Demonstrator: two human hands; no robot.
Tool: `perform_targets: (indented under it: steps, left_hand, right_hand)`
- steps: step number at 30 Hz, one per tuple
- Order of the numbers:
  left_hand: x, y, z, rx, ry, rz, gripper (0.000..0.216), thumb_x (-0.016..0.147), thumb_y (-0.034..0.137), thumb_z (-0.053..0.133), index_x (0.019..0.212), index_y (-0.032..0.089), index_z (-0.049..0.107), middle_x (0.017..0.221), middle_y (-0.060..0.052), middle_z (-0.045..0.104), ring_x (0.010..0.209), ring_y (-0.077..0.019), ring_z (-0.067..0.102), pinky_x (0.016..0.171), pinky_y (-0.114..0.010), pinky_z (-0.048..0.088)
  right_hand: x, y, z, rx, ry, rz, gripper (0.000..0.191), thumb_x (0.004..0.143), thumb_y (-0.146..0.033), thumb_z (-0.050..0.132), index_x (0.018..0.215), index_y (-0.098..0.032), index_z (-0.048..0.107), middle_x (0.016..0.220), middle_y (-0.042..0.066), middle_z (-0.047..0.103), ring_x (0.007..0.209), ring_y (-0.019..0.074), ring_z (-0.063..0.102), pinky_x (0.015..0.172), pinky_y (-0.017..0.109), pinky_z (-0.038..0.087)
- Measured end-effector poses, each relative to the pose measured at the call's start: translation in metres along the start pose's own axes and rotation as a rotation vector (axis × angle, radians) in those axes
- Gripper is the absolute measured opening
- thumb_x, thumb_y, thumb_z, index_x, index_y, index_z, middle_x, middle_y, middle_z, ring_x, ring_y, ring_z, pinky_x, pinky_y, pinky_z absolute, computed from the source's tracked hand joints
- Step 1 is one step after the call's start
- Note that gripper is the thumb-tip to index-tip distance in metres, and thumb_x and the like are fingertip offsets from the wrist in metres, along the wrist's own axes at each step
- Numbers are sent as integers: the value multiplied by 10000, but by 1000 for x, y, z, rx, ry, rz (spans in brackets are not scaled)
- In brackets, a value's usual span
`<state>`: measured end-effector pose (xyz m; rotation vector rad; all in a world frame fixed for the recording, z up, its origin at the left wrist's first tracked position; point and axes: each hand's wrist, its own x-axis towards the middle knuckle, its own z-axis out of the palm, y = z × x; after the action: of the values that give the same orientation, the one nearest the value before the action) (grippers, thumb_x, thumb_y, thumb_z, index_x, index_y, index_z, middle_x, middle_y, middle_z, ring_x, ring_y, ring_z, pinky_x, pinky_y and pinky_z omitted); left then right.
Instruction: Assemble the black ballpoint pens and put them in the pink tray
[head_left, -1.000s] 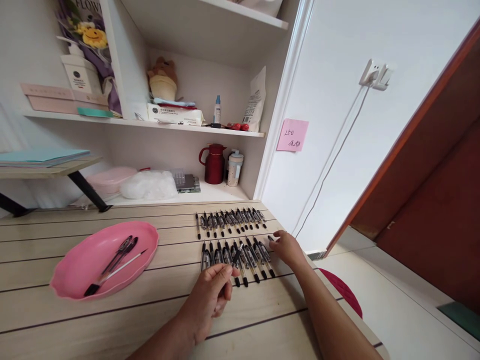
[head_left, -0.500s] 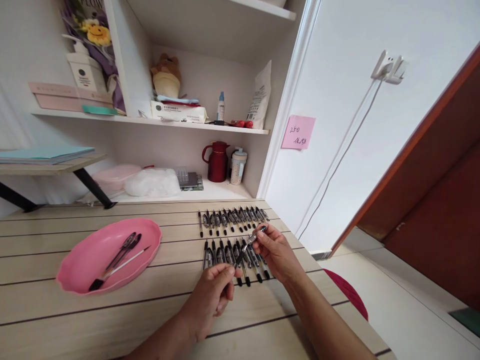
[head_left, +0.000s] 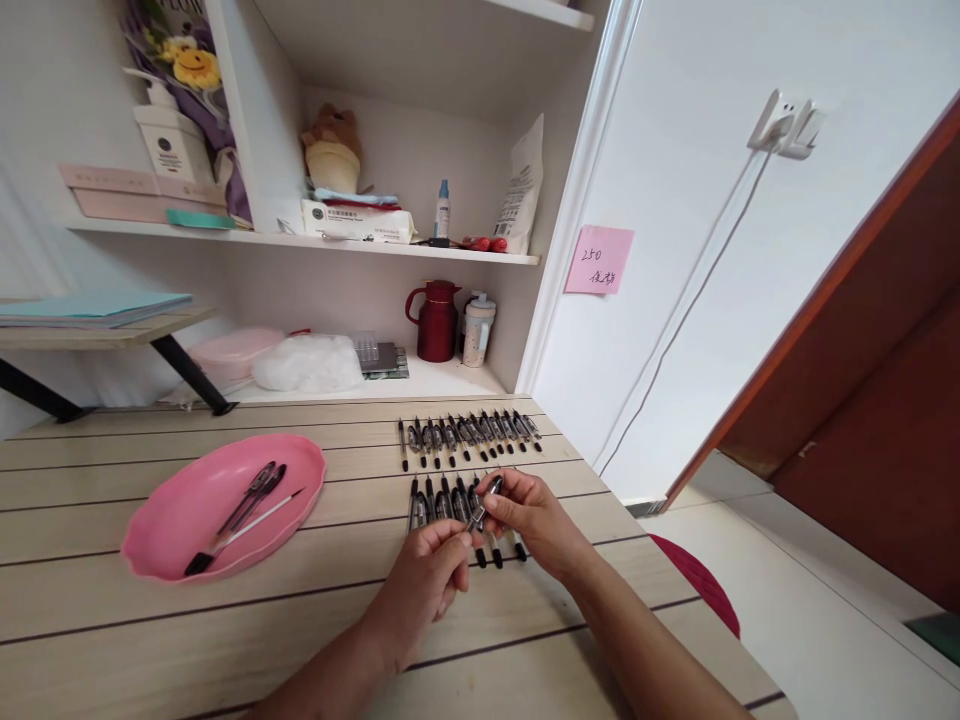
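Note:
My left hand point(head_left: 433, 572) is closed, pinching the lower end of a black gel pen point(head_left: 475, 518) between thumb and fingers. Fingers and thumb of my right hand point(head_left: 536, 522) grip the clear, black-ended pen cap point(head_left: 493, 487) at its upper end. Both hands almost meet over the table, and most of the pen is hidden in them. Just behind lies a near row of similar pens point(head_left: 444, 495), partly covered by my hands. Farther back, another row of pens point(head_left: 465, 435) lies side by side, black ends toward me.
A pink scalloped tray point(head_left: 161, 510) on the left holds several loose pen pieces point(head_left: 251, 505). Behind the wooden table point(head_left: 300, 640) stand shelves with a red jug point(head_left: 436, 322) and a light tumbler point(head_left: 478, 332). A black-legged riser point(head_left: 187, 370) stands at the back left.
My right hand has moved left and slightly down, bringing the cap closer to my left hand, so less of the pen shows between them. My left hand has hardly moved.

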<state>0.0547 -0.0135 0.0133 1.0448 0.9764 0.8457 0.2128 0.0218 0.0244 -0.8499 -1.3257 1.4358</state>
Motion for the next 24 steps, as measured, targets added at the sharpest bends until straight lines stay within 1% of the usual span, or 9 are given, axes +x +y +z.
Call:
perform_targets:
  steps: [3,7,10,14,18,19,21,23,24]
  left_hand:
    - [-1,0,1,-4,15,19,225,736,363,514,813,154,539,461,87,419,302,-14,188,346,-181,78]
    - [-1,0,1,13,37,87,208,724,361,530,734,153,530,447,85,409,312,-11,168,358,-182,82]
    - [0,0,0,71,51,118,188,729,337,522,687,154,528,443,79,419,319,-14,172,365,-184,105]
    - [2,-1,1,164,80,174,138,745,273,484,722,154,551,447,69,432,352,-36,229,387,-183,167]
    - [4,14,-6,287,118,321,177,756,273,478,824,160,597,552,39,490,455,-71,375,466,-188,292]
    - [3,24,-13,345,174,379,198,758,278,480,855,164,609,612,22,520,508,-87,425,504,-197,328]
    - [0,48,-36,543,375,499,238,756,281,486,917,176,627,778,-24,568,665,-131,508,609,-226,381]
    - [-7,74,-71,862,672,547,290,782,295,437,977,195,626,858,-53,574,760,-174,531,666,-264,388]
    - [-12,85,-92,1031,811,511,315,796,314,408,1002,206,621,910,-69,577,811,-201,534,684,-285,388]
  right_hand:
    - [-1,2,4,13,-29,3,253,682,-361,663,822,-162,595,519,-28,562,463,76,498,452,192,372]
    - [-1,4,7,27,-5,5,268,671,-374,671,812,-159,596,511,-28,562,451,73,491,445,188,361]
    - [-1,7,8,43,12,13,268,667,-372,675,812,-162,596,520,-30,559,468,76,501,450,185,362]
    - [-2,10,8,32,9,37,280,681,-382,659,842,-163,593,524,-25,556,463,80,489,445,190,362]
    - [-3,6,1,27,64,-18,397,691,-410,639,1016,-200,552,721,13,608,543,96,520,474,205,381]
    - [-2,4,-2,20,97,-35,411,699,-425,624,1038,-209,542,792,26,611,563,100,526,481,210,386]
    - [-1,2,-9,-22,158,-51,401,712,-449,600,1023,-199,555,842,42,603,564,97,517,486,215,387]
    - [1,1,-18,-70,205,-51,388,714,-464,591,975,-178,583,805,42,595,543,90,498,479,215,376]
    - [3,1,-23,-86,229,-51,385,711,-471,591,953,-172,594,783,39,592,534,88,490,473,214,368]
